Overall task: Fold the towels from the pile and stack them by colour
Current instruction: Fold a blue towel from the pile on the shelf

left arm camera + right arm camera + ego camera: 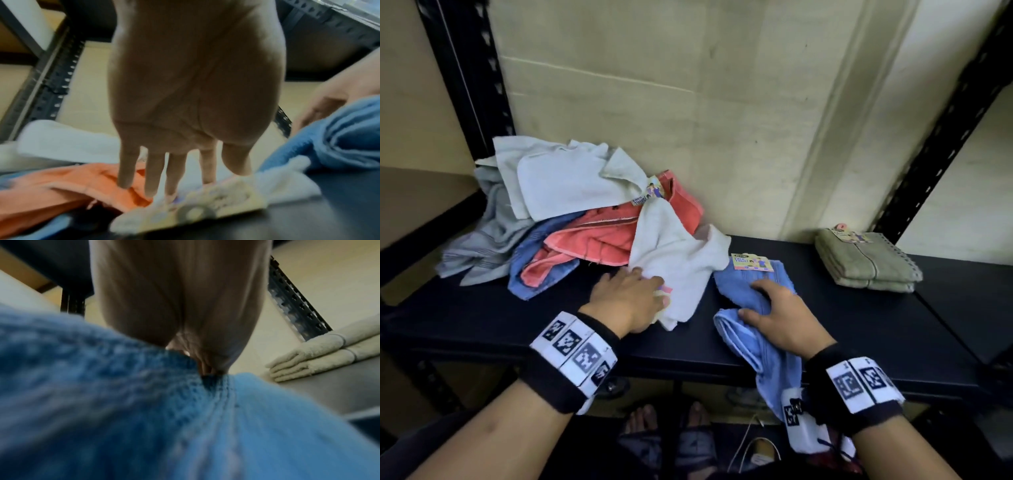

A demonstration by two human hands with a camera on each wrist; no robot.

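A loose pile of towels [571, 212] in white, coral, blue and grey lies at the back left of the black shelf [517, 325]. A white towel [678, 270] spills from it toward the middle. My left hand [650, 284] lies on this towel's near edge with its fingers [152, 175] straight, touching the white towel [277, 181] beside the coral towel [61, 191]. To the right, my right hand [760, 301] grips a bunched blue towel [750, 284], whose lower part hangs over the shelf's front edge. In the right wrist view the fingers [205, 368] dig into the blue towel [123, 402].
A folded stack of pale green towels [866, 263] with a paper label sits at the back right, also seen in the right wrist view as folded towels [320, 360]. Black slotted uprights [465, 85] flank the shelf. A wall stands behind. Feet show below the shelf.
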